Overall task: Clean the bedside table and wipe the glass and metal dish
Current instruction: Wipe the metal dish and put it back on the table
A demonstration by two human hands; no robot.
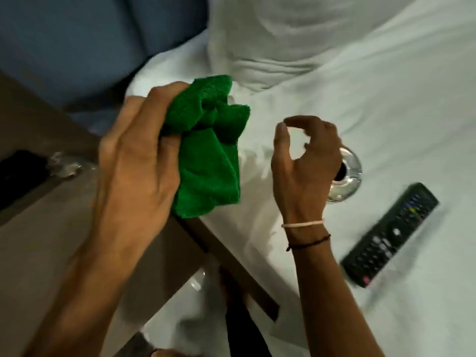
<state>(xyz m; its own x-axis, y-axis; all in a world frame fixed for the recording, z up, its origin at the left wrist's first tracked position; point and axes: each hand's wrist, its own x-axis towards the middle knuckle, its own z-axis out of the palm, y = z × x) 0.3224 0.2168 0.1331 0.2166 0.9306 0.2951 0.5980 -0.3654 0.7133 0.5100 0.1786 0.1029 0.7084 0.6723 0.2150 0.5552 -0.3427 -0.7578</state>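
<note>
My left hand (134, 150) is shut on a bunched green cloth (208, 150), held above the edge where the bedside table (51, 240) meets the bed. My right hand (306, 155) hovers over the white sheet with its fingers curled and apart, holding nothing. Just behind that hand, a clear glass (347, 173) lies on the sheet, partly hidden by the hand. A small shiny object (63, 164), possibly the metal dish, sits blurred on the table at the left.
A black remote control (391, 235) lies on the white bed (386, 99) to the right of the glass. A flat black object (18, 173) rests on the table's left edge. A white pillow (270, 34) stands at the back beside a blue headboard (77, 34).
</note>
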